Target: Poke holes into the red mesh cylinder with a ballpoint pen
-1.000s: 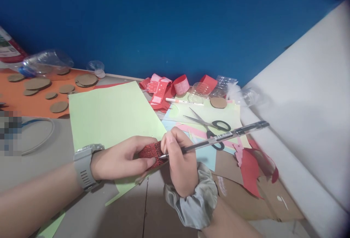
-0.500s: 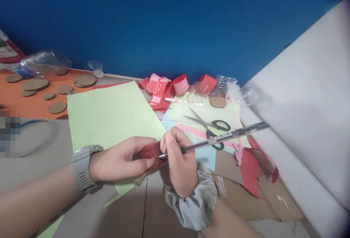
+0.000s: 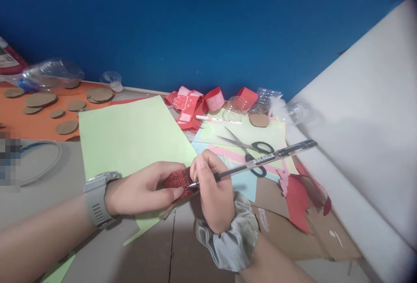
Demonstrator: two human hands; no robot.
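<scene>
My left hand (image 3: pixel 146 189), with a grey watch on its wrist, grips a small red piece (image 3: pixel 177 179) covered in dark marks between thumb and fingers. A clear-barrelled black pen (image 3: pixel 241 169) is pinched in my right hand (image 3: pixel 213 192), its tip touching the red piece or just over it. My right fingertips rest at the far end of the red piece and hide part of it. Under my left hand lies a light green sheet (image 3: pixel 130 135). Beyond my right hand, open scissors (image 3: pixel 246 147) lie on coloured paper (image 3: pixel 244 189).
Cardboard discs (image 3: pixel 41 99) and a clear plastic bottle (image 3: pixel 54 74) sit on orange paper (image 3: pixel 13 122) at left. Red paper rings (image 3: pixel 215 99), a white marker (image 3: pixel 218 120) and clear plastic cups (image 3: pixel 236 108) stand along the blue wall (image 3: pixel 202 27). Cardboard (image 3: pixel 293 239) and red scraps (image 3: pixel 298 205) lie at right.
The pen's rear end has tipped slightly and shifted a little left. Both hands keep their hold in nearly the same place; the view has shifted very slightly.
</scene>
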